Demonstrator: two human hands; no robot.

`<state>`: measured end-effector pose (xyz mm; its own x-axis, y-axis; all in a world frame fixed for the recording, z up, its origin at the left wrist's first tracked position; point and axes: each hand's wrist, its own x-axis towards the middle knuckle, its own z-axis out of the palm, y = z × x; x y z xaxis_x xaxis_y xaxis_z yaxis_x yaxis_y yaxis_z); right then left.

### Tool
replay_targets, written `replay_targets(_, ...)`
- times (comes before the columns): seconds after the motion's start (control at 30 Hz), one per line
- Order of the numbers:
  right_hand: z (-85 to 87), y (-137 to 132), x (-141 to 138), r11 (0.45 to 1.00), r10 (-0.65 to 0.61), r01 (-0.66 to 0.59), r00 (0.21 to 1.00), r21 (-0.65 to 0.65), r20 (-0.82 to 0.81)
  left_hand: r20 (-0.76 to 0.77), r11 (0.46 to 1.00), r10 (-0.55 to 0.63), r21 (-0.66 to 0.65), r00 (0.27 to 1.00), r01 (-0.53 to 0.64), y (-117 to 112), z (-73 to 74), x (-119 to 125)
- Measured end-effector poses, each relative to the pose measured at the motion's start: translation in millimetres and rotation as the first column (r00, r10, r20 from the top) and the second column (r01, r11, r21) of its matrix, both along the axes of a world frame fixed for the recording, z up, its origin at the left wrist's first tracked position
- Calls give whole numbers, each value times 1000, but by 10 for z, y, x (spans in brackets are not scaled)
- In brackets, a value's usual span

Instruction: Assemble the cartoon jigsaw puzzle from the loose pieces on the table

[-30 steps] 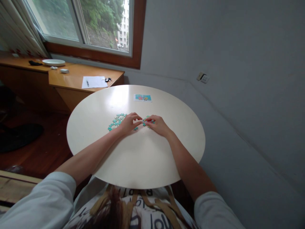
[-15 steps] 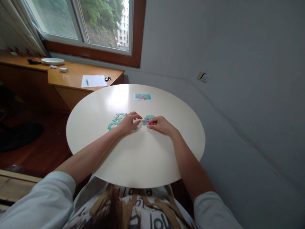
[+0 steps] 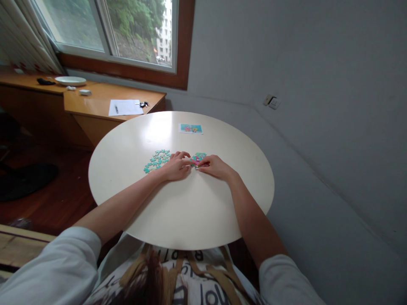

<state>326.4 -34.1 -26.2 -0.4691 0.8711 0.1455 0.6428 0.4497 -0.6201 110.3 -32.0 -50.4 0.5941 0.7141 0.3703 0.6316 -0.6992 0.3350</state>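
Observation:
A partly joined jigsaw puzzle (image 3: 200, 156) in teal and pink lies flat on the white round table (image 3: 187, 212). My left hand (image 3: 179, 167) reaches in from the left, its index finger stretched to the puzzle's near left edge. The other fingers are spread and hold nothing I can see. Against the near right side, my right hand (image 3: 214, 165) has thumb and fingers pinched at a small puzzle piece, mostly covered by the fingertips. To the left of my left hand is a scatter of loose teal puzzle pieces (image 3: 156, 160).
A printed reference picture (image 3: 190, 128) lies toward the table's far side. Beyond, a wooden desk (image 3: 95, 99) carries a sheet of paper (image 3: 125, 107) with a pen, keys (image 3: 144, 104) and a white plate (image 3: 70, 81). A wall with a socket (image 3: 274, 103) stands to the right.
My left hand has moved right and slightly nearer to me, its index finger now reaching the puzzle's edge. My right hand has stayed almost in place.

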Motion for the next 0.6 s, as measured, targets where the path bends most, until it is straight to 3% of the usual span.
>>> replay_targets(0.6, -14, 0, -8, 999, 10, -10, 1000, 52, 6, -82, 995, -103, -21, 991, 102, -40, 31, 43)
